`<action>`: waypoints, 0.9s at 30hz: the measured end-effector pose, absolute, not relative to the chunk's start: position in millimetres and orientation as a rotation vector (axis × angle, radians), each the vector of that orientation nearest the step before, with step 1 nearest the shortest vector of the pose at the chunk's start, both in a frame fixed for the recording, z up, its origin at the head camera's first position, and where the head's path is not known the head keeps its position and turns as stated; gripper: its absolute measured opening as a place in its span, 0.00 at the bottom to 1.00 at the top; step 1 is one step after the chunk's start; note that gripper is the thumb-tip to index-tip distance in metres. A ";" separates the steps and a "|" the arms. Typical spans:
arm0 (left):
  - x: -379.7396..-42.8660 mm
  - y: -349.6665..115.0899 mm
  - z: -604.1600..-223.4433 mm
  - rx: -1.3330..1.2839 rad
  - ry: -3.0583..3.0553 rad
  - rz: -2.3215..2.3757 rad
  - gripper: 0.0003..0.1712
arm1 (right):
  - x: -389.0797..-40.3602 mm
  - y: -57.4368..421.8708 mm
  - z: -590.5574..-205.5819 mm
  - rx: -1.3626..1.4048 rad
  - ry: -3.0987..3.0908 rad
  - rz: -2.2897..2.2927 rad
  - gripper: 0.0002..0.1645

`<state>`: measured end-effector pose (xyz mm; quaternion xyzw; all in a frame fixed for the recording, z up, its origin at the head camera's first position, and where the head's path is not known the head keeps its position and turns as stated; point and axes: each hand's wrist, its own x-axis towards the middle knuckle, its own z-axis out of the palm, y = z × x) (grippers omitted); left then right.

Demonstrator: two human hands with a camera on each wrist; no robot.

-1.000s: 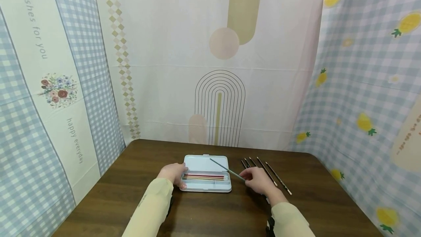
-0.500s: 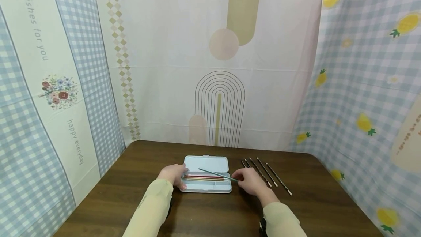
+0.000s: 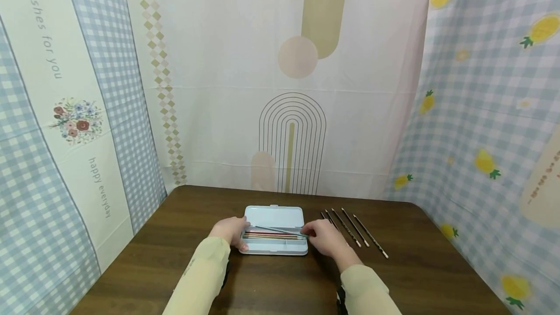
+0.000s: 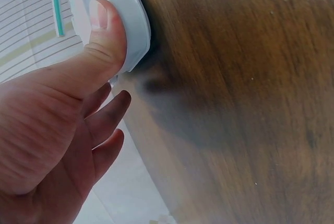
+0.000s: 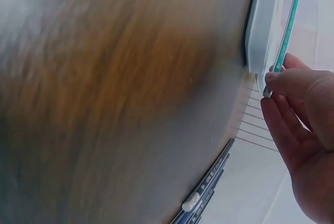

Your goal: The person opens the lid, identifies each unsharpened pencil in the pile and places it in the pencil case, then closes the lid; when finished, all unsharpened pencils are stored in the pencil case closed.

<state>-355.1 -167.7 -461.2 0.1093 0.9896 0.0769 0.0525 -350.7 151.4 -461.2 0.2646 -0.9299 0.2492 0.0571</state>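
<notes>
A white pencil case (image 3: 273, 217) lies with its lid swung back on the table, several pencils (image 3: 272, 237) in its rear compartment, one of them red. My left hand (image 3: 229, 232) grips the case's left end; the left wrist view has the thumb (image 4: 107, 25) on its edge and the other fingers lower, partly behind. Between thumb and fingers my right hand (image 3: 325, 238) pinches a green pencil (image 5: 288, 31) near its eraser end, at the case's right end. That pencil slants over the rear compartment, its far tip near the lid's hinge line.
Right of the case, several dark patterned pencils (image 3: 369, 235) lie side by side on the brown wooden table (image 3: 280, 286), partly behind my right hand. Patterned cloths (image 3: 210, 86) hang behind the table and on both sides.
My right hand has moved left and brought the green pencil from beside the case to over its rear compartment, lower and flatter. The left hand has stayed on the case.
</notes>
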 end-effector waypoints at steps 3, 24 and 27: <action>-341.6 -164.1 -447.0 0.333 3.004 0.250 0.45 | -350.3 146.1 -461.7 0.817 -2.813 0.713 0.15; -316.9 -149.9 -422.6 0.321 3.013 0.183 0.39 | -349.5 120.2 -461.4 0.706 -2.819 0.535 0.19; -322.0 -151.4 -425.3 0.317 3.007 0.188 0.40 | -350.1 118.6 -460.8 0.685 -2.811 0.526 0.19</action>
